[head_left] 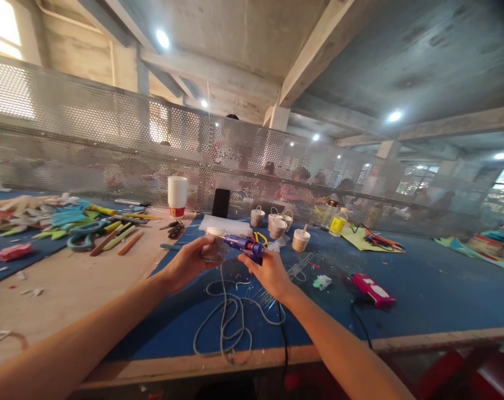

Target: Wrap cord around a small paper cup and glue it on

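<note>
My right hand [272, 272] is closed around a blue-purple hot glue gun [246, 244], whose nozzle points left. In my left hand [191, 260] is a small cup [214, 251], mostly covered by the fingers; its pale rim shows close to the nozzle. Below it a grey cord [223, 300] hangs down and lies in loose loops on the blue table mat [169, 328]. Beyond the hands stand several small paper cups, one [257, 216] with a cord loop on top and another [301, 240] with a stick in it.
A stack of white cups [177, 194] and a black phone [221, 203] stand by the perforated metal screen [110, 139]. Scissors [85, 234] and coloured strips lie left. On the right are a yellow-labelled bottle [338, 222] and a magenta box [372, 290]. People sit behind the screen.
</note>
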Demonstrator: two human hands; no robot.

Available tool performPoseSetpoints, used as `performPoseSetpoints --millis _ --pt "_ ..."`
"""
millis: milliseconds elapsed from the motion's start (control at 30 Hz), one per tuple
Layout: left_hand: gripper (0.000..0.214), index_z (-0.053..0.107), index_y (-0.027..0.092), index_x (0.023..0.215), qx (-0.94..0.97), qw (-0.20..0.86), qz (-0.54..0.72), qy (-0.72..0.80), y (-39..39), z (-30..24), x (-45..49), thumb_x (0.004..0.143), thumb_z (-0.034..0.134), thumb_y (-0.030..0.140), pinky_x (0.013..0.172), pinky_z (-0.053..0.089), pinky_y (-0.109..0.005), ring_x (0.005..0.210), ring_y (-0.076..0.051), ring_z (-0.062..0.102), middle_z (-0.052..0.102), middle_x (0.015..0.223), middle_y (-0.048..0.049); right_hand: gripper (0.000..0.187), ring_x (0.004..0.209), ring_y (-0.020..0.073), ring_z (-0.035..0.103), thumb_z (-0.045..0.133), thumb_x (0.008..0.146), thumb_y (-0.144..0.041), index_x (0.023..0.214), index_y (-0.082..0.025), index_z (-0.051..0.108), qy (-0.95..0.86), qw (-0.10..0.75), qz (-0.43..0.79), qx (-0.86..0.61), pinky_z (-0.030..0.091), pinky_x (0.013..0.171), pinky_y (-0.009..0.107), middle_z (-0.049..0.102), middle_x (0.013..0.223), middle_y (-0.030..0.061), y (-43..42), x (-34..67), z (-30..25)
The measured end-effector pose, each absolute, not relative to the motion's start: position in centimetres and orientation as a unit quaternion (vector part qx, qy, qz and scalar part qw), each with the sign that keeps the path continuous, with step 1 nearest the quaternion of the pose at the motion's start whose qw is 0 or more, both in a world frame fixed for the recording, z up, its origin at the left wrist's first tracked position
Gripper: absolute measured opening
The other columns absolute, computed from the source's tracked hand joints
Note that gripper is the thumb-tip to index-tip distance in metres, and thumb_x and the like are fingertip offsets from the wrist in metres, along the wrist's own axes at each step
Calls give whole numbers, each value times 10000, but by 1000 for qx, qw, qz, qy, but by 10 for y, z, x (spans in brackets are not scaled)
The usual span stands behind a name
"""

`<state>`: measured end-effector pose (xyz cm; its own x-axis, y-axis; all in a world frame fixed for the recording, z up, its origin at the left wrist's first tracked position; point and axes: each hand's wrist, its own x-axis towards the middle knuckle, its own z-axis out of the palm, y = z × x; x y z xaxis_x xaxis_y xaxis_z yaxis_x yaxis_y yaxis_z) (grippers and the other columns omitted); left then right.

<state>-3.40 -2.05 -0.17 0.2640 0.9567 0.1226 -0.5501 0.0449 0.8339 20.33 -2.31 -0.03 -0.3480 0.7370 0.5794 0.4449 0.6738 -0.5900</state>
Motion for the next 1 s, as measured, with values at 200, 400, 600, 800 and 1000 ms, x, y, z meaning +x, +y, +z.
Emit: performPoseSetpoints --millis 200,400,600,800,1000 --pt "189 769 153 924 426 676 539 265 -18 -4 -35 902 620 268 886 561 -398 933 -275 728 792 955 -120 333 672 206 714 602 952 -534 1001 -224 715 -812 428 122 -379 523 717 293 706 663 15 -22 205 -1" --pt "186 772 148 901 417 676 543 271 -19 -2 -34 894 622 258 882 565 -399 936 -273 728 793 945 -129 319 632 194 708 593 964 -517 993 -219 701 -815 426 119 -375 520 709 285 711 661 6 -23 205 0" --pt "193 770 140 949 416 674 546 272 -18 -3 -35 890 632 262 868 570 -403 930 -284 735 796 972 -137 309 674 197 724 578 978 -504 981 -218 696 -818 422 109 -376 514 729 284 722 676 6 -24 206 1" --pt "199 768 133 948 418 672 546 276 -19 -2 -35 902 613 249 867 578 -399 944 -281 733 794 979 -136 324 662 192 725 574 980 -514 988 -212 693 -818 423 97 -376 508 706 273 724 676 6 -23 207 0" --pt "225 763 120 993 422 675 545 264 -19 -3 -35 907 607 258 892 569 -411 968 -288 731 790 993 -139 331 607 191 711 579 975 -519 974 -208 691 -818 441 70 -363 496 650 271 722 677 9 -23 208 -1"
